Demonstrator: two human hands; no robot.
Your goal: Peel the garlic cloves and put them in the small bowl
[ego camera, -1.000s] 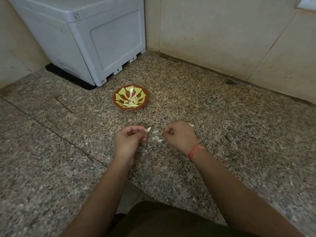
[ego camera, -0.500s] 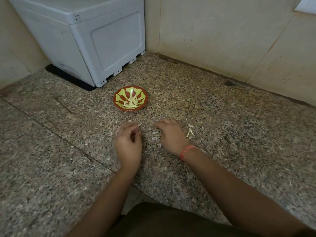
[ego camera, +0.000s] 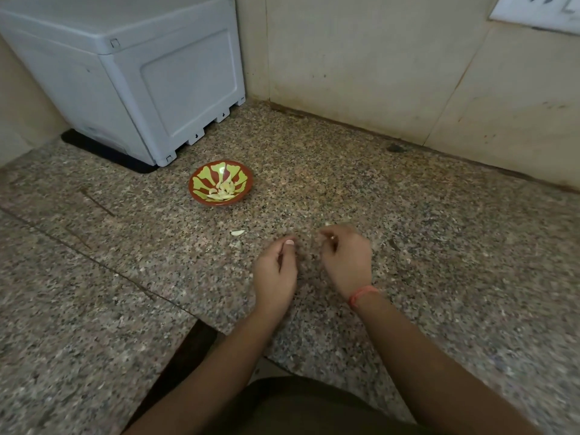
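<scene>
Both curled hands (ego camera: 310, 265) blur whatever their fingertips pinch

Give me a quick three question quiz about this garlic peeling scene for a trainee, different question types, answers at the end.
1. True or false: the small red bowl with yellow-green pattern already holds peeled garlic cloves.
2. Which wrist wears the thin orange thread band: A left, B right?
3. Fill in: a loose pale garlic piece lies on the speckled granite counter between the bowl and the ___ hand.

Key: 1 true. 2 B. 3 left.
</scene>
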